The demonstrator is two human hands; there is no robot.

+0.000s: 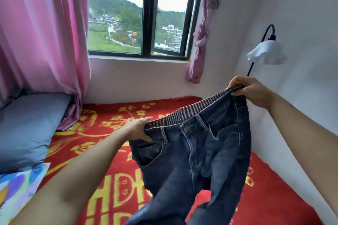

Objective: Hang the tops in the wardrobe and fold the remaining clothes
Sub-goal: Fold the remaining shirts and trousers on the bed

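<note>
jeans (192,153): dark blue denim, striped elastic waistband, buttoned, legs hanging | left hand (136,128), right hand (250,89): apart, gripping waistband ends | over red bed (274,197)

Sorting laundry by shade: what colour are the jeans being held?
Dark blue denim jeans, clearest in the head view.

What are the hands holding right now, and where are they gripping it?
Both hands hold the blue jeans by the waistband: left hand at one end, right hand at the other, higher end.

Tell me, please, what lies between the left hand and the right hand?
The waistband of the jeans stretches from the left hand to the right hand; each grips one end. The head view shows it.
</note>
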